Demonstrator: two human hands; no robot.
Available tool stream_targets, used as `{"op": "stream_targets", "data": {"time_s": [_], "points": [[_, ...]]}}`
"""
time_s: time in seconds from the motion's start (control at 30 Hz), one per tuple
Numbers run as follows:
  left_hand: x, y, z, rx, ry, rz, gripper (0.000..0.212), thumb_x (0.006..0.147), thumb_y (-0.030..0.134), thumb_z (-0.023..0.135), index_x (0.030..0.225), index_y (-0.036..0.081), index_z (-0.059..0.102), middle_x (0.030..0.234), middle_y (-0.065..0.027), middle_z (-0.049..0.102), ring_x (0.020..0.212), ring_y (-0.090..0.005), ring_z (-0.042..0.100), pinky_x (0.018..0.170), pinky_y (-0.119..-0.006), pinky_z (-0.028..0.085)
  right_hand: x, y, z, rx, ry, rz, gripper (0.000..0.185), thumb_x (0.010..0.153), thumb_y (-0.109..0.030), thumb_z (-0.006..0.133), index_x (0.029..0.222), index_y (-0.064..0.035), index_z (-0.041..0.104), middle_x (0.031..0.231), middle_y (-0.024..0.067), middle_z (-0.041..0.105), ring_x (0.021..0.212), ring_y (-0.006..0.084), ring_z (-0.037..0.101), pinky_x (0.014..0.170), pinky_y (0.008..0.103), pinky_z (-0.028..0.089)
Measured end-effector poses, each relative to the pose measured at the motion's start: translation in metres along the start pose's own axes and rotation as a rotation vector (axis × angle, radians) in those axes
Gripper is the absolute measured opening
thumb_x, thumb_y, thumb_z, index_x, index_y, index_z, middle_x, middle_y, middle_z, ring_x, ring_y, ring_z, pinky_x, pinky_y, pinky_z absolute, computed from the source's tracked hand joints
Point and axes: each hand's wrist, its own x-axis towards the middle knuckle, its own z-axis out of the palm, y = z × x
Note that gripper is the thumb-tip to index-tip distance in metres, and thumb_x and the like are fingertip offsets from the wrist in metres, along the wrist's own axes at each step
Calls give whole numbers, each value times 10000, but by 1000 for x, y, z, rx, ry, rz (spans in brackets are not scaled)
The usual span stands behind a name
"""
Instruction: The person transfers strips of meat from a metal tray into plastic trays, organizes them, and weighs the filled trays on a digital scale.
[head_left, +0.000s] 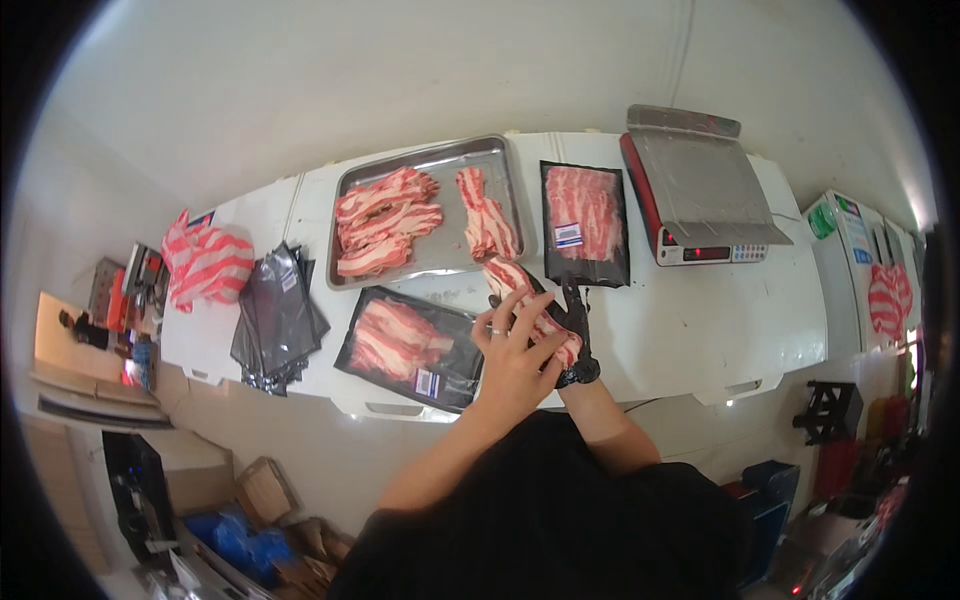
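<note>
My bare left hand (517, 349) rests with spread fingers on a strip of sliced meat (553, 330). Beneath the strip is my right hand (581, 341) in a black glove, with the meat lying across its palm. Beyond both hands, a metal tray (450, 270) holds a large pile of meat slices (390, 217) and a smaller bunch (487, 217). A black bag of meat slices with a label (585, 217) lies right of the tray. Another labelled bag of meat (401, 341) lies left of my left hand, partly hidden behind it.
A digital scale (697, 187) with a metal platform stands at the table's back right. Stacked black bags (277, 315) and a red-and-white striped plastic bag (206, 262) lie at the left of the white table (705, 322). A person (90, 330) is far left in the background.
</note>
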Motion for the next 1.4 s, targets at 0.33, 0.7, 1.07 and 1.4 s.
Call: {"op": "stream_targets", "data": {"time_s": [0.33, 0.7, 1.07, 1.4], "points": [[-69, -37, -47, -66, -63, -225, 431, 732, 127, 856, 1149, 201, 778, 1488, -67, 539, 1445, -356, 414, 1100, -613, 273, 13, 21, 98, -252, 317, 123, 895, 1032, -540, 475, 1690, -43, 127, 1769, 165, 91, 1638, 294, 82, 1328, 444, 79], [-121, -124, 1, 214, -12, -398, 273, 716, 229, 860, 848, 105, 657, 1254, -101, 573, 1345, -351, 464, 1049, -589, 306, -40, 7, 90, -1174, 313, 631, 839, 1083, -538, 433, 1677, -34, 122, 1749, 154, 166, 1623, 308, 178, 1317, 438, 120], [-116, -144, -33, -57, 15, -162, 125, 857, 118, 721, 938, 64, 643, 946, -100, 582, 848, -312, 617, 711, -434, 522, -24, 26, -86, -1141, 735, 724, 723, 1052, -421, 514, 1613, -8, 320, 1592, 153, 438, 1398, 233, 510, 1108, 330, 426], [-130, -142, -34, -15, -220, -341, 178, 852, 104, 686, 1014, 38, 652, 926, -148, 667, 842, -346, 711, 686, -466, 567, -1, 21, -17, -937, 754, 582, 575, 1045, -194, 496, 1590, -37, 403, 1602, 122, 461, 1345, 162, 551, 1075, 260, 452]]}}
